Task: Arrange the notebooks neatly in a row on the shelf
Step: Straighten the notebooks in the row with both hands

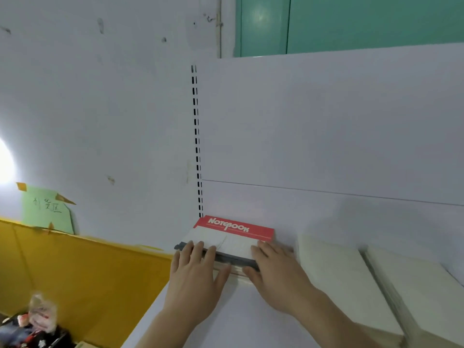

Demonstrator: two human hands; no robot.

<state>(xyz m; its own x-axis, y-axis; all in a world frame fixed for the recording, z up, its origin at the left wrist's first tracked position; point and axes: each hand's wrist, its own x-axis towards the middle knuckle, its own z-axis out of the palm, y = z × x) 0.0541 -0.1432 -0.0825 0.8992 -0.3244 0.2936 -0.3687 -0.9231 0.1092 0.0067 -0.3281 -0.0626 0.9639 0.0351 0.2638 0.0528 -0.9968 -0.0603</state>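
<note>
A stack of notebooks lies flat at the left end of the white shelf, against the back panel; the top one has a red band reading NOTEBOOK. My left hand rests on the stack's front left edge, fingers straight over the top. My right hand holds the front right corner, fingers on top and thumb at the front edge. Two more stacks of pale notebooks lie to the right, side by side.
A slotted upright runs up the back panel just behind the stack. Left of the shelf is a yellow wall band with a green taped note. Bags and clutter sit at the lower left.
</note>
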